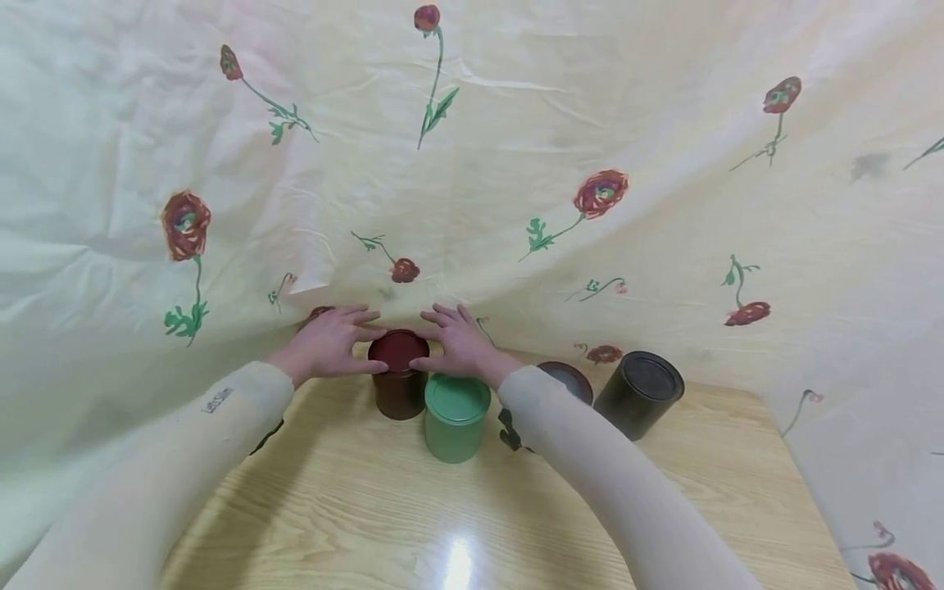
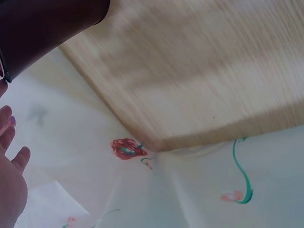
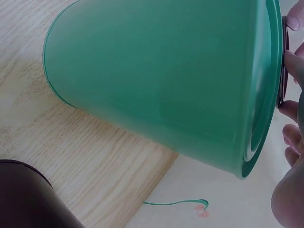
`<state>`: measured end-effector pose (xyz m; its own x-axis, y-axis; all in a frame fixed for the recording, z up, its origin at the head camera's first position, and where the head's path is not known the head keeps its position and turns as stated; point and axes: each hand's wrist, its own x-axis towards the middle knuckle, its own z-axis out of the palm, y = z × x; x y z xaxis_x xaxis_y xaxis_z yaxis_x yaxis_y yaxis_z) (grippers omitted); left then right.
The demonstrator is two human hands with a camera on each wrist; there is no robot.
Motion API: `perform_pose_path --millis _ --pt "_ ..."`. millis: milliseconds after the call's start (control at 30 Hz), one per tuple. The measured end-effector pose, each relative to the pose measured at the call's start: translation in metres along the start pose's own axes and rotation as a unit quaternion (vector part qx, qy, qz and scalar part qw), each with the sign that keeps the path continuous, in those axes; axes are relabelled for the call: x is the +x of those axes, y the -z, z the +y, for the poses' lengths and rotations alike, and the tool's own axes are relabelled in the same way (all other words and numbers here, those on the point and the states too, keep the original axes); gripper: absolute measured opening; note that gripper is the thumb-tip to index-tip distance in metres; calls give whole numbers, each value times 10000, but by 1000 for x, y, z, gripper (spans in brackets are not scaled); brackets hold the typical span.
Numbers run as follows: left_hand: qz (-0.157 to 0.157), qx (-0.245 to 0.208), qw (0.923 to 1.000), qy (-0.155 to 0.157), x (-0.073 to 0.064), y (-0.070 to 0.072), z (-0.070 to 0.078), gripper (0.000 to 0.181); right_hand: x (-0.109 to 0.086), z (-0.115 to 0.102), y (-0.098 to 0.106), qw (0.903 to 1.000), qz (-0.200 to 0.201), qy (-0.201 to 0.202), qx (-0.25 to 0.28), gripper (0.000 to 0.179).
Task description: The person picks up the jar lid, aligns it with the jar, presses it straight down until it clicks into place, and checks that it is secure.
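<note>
A dark red lidded can (image 1: 399, 352) stands at the back of the table between both hands. At its left, my left hand (image 1: 333, 340) has its fingers spread, thumb tip and index fingertip at the lid's rim. My right hand (image 1: 466, 348) mirrors it from the right, fingers extended and thumb tip at the rim. Just in front, a green lidded can (image 1: 453, 426) stands upright below the right hand. The right wrist view shows fingertips at the edge of the dark red lid (image 3: 283, 71), behind the green can. The left wrist view has the dark can (image 2: 47, 28) beside the left fingers.
On the right stand a black can (image 1: 640, 393) and another can with a dark red rim and grey top (image 1: 566, 378), partly hidden by the right sleeve. A flowered cloth (image 1: 501, 205) hangs behind the wooden table (image 1: 354, 508).
</note>
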<state>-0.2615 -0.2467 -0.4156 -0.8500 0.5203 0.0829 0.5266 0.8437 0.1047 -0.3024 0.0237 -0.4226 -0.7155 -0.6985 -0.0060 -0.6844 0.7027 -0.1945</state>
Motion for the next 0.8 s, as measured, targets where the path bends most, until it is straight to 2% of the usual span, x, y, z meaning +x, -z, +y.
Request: perform_pose_path --millis 200,467,600,800 --pt "192 52 9998 -41 -5 -6 0 72 -1 -2 1 9999 -47 60 -92 66" --pt "306 422 9985 -195 -8 -11 3 73 -2 -5 1 9994 -30 127 -333 67" --pt "309 477 9983 -149 -8 -14 5 75 -2 -8 2 9995 -73 109 -302 69" --pt "155 449 9989 -28 -10 -16 8 76 -6 -13 2 9994 -146 160 -272 70"
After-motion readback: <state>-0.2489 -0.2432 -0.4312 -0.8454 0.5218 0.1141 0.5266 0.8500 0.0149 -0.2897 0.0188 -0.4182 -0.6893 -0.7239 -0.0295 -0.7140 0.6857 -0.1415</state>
